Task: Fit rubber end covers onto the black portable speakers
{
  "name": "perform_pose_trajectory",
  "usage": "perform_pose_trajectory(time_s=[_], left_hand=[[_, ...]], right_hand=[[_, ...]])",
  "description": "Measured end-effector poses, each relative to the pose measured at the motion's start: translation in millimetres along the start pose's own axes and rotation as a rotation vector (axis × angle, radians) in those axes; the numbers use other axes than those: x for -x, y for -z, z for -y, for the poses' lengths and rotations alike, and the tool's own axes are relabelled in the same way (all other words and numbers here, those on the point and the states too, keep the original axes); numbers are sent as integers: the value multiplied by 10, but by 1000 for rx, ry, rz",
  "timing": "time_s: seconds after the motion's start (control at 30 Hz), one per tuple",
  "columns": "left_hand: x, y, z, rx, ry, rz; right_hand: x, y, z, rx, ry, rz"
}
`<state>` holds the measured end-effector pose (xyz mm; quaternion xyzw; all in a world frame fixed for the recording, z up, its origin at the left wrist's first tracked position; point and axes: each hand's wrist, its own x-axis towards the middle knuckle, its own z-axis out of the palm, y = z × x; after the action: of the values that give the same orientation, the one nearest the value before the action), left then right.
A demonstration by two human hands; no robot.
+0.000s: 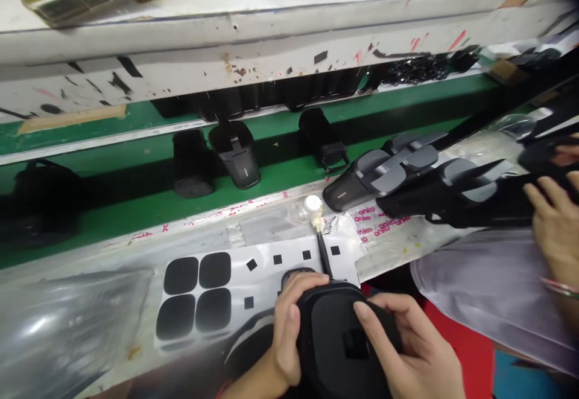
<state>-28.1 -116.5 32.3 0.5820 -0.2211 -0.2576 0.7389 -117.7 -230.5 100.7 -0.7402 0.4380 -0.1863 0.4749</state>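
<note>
Head view: a black casing sits at the bottom centre, above the near edge of the desk, held between both hands. Left hand grips its left side, fingers bent round it with one laid along the top edge. Right hand grips the opposite side, thumb flat on the upper face, other fingers curled at the far edge. On that face, near the right thumb, is a small darker square. Behind the casing lies a white sheet bearing four large rounded black pads and several small black squares. A dark stick runs from near the casing up to a white round cap. Beyond, a green belt carries black units, one of them upright. To the right, units with grey panels lie grouped at the belt's edge; a co-worker's hand rests against a dark part there. Left: clear plastic on the desk.
</note>
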Motion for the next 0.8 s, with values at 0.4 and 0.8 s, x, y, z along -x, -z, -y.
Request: perform_pose_trajectory(time_s=[0.4, 0.8], left_hand=[[-24, -48, -8, -4, -6, -18], [-33, -52, -6, 6, -23, -33]], right_hand=[[-88, 52, -24, -1, 105, 97], [-68, 31, -42, 1, 136, 85]])
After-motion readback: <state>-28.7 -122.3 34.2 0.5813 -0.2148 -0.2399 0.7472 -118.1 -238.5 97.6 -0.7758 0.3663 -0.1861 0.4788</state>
